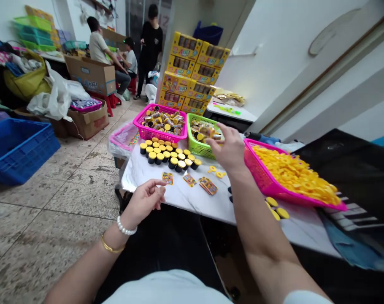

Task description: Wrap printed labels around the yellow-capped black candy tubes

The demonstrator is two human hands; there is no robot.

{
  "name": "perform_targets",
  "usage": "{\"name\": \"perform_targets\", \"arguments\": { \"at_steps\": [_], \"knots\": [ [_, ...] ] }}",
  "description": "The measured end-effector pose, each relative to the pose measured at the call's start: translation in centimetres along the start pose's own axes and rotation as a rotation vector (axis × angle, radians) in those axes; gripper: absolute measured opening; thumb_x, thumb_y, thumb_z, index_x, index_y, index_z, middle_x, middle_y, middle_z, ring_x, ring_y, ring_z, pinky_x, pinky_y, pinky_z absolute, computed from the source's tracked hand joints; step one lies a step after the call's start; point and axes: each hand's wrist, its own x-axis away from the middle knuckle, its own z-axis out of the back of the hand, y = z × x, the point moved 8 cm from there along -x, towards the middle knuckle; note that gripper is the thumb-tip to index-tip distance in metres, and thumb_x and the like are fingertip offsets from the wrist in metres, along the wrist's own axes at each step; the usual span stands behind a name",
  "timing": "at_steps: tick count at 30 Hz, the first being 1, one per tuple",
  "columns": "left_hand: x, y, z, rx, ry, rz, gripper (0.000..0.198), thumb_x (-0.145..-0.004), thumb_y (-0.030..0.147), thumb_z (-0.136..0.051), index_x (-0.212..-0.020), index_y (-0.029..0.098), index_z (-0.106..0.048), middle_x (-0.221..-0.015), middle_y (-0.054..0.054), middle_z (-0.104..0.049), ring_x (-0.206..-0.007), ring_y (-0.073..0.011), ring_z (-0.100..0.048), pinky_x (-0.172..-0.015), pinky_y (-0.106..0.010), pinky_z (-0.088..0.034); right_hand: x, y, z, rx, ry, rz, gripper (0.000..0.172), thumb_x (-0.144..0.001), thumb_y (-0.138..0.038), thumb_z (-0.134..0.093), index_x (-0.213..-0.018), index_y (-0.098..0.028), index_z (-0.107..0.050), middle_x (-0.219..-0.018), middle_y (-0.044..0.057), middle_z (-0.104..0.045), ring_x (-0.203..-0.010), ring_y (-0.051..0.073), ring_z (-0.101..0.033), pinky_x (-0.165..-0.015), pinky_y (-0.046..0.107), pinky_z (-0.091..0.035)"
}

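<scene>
My left hand (147, 197) is just off the near table edge, fingers loosely bent and apart, with nothing visible in it. Its fingertips are near a small printed card (167, 178). My right hand (229, 146) reaches over a green basket (201, 148), thumb and fingers spread; a blurred clear jar (207, 129) shows by the fingertips, apparently not gripped. Several black tubs with yellow lids (173, 155) stand in rows between the hands and baskets. A printed card (190, 180), a stack of cards (207, 185) and yellow ring-shaped pieces (220, 174) lie on the white table (192, 200).
A pink basket (179, 137) of capped jars is beside the green one. Another pink basket (258, 173) holds yellow plastic pieces at right. Yellow boxes (192, 78) are stacked behind. A blue crate (21, 147) stands on the left floor. Several people are farther back.
</scene>
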Motion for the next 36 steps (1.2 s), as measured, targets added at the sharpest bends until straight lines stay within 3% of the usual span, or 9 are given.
{"name": "perform_targets", "arguments": {
  "at_steps": [3, 5, 8, 12, 17, 24, 32, 34, 36],
  "knots": [
    [0.9, -0.3, 0.2, -0.151, 0.032, -0.035, 0.051, -0.081, 0.058, -0.070, -0.101, 0.012, -0.069, -0.063, 0.001, -0.062, -0.046, -0.0073, -0.052, -0.045, -0.018, -0.040, 2.3, 0.8, 0.0, 0.083, -0.076, 0.042, 0.020, -0.088, -0.030, -0.066, -0.100, -0.020, -0.078, -0.099, 0.009, -0.073, -0.069, 0.017, -0.065, -0.079, 0.036, -0.055],
    [1.5, -0.4, 0.5, -0.273, 0.093, -0.086, 0.040, -0.084, 0.051, -0.068, -0.096, 0.013, -0.072, -0.061, 0.000, -0.062, -0.048, -0.0089, -0.053, -0.046, -0.019, -0.042, 6.7, -0.5, -2.1, 0.046, -0.284, 0.090, 0.020, -0.091, -0.032, -0.063, -0.085, -0.022, -0.079, -0.083, 0.006, -0.073, -0.071, 0.018, -0.067, -0.074, 0.031, -0.052],
    [2.2, 0.4, 0.8, -0.422, 0.203, -0.218, 0.028, -0.086, 0.042, -0.067, -0.089, 0.016, -0.075, -0.060, 0.000, -0.063, -0.052, -0.0105, -0.055, -0.048, -0.019, -0.043, 12.2, -2.4, -5.8, 0.020, -0.509, 0.028, 0.018, -0.093, -0.028, -0.063, -0.096, -0.023, -0.079, -0.086, 0.005, -0.076, -0.079, 0.018, -0.070, -0.074, 0.028, -0.050],
    [2.0, 1.7, 1.2, -0.439, 0.290, -0.270, 0.026, -0.087, 0.041, -0.066, -0.085, 0.017, -0.074, -0.057, 0.001, -0.062, -0.047, -0.0093, -0.053, -0.046, -0.019, -0.042, 13.5, -3.9, -10.6, 0.141, -0.703, -0.046, 0.015, -0.092, -0.032, -0.065, -0.096, -0.025, -0.077, -0.092, 0.005, -0.079, -0.085, 0.022, -0.071, -0.071, 0.030, -0.044],
    [0.9, 0.8, 3.2, -0.292, 0.352, -0.110, 0.036, -0.082, 0.051, -0.068, -0.080, 0.015, -0.068, -0.055, 0.002, -0.061, -0.035, -0.0069, -0.048, -0.037, -0.018, -0.034, 12.4, -3.5, -12.3, 0.163, -0.670, -0.080, 0.015, -0.096, -0.028, -0.059, -0.092, -0.022, -0.073, -0.089, 0.006, -0.079, -0.082, 0.022, -0.071, -0.069, 0.029, -0.040],
    [0.5, 0.8, 4.6, -0.213, 0.346, -0.068, 0.042, -0.075, 0.056, -0.072, -0.080, 0.015, -0.066, -0.055, 0.003, -0.061, -0.034, -0.0062, -0.048, -0.035, -0.017, -0.030, 12.5, -2.6, -12.1, 0.134, -0.583, -0.091, 0.009, -0.092, -0.028, -0.065, -0.094, -0.022, -0.070, -0.087, 0.005, -0.078, -0.077, 0.020, -0.069, -0.068, 0.028, -0.042],
    [0.5, 0.6, 4.0, -0.222, 0.397, -0.121, 0.039, -0.079, 0.051, -0.073, -0.091, 0.014, -0.068, -0.066, 0.000, -0.067, -0.044, -0.0073, -0.054, -0.044, -0.018, -0.040, 14.7, -5.5, -8.8, -0.070, -0.356, 0.156, 0.024, -0.098, -0.031, -0.053, -0.087, -0.019, -0.070, -0.077, 0.006, -0.074, -0.066, 0.016, -0.066, -0.066, 0.026, -0.046],
    [0.3, 0.5, 3.9, -0.202, 0.411, -0.107, 0.043, -0.078, 0.051, -0.075, -0.099, 0.015, -0.068, -0.062, 0.002, -0.065, -0.043, -0.0077, -0.052, -0.043, -0.019, -0.039, 14.8, -5.3, -7.8, -0.065, -0.261, 0.159, 0.026, -0.099, -0.031, -0.051, -0.093, -0.018, -0.071, -0.078, 0.007, -0.073, -0.067, 0.017, -0.066, -0.064, 0.027, -0.047],
    [0.2, 0.4, 3.9, -0.217, 0.414, -0.095, 0.043, -0.078, 0.052, -0.074, -0.098, 0.015, -0.068, -0.060, 0.003, -0.064, -0.041, -0.0077, -0.050, -0.042, -0.019, -0.038, 14.3, -4.3, -8.2, 0.022, -0.298, 0.093, 0.024, -0.098, -0.030, -0.052, -0.105, -0.018, -0.072, -0.085, 0.008, -0.074, -0.071, 0.019, -0.067, -0.064, 0.029, -0.046]
  ]
}}
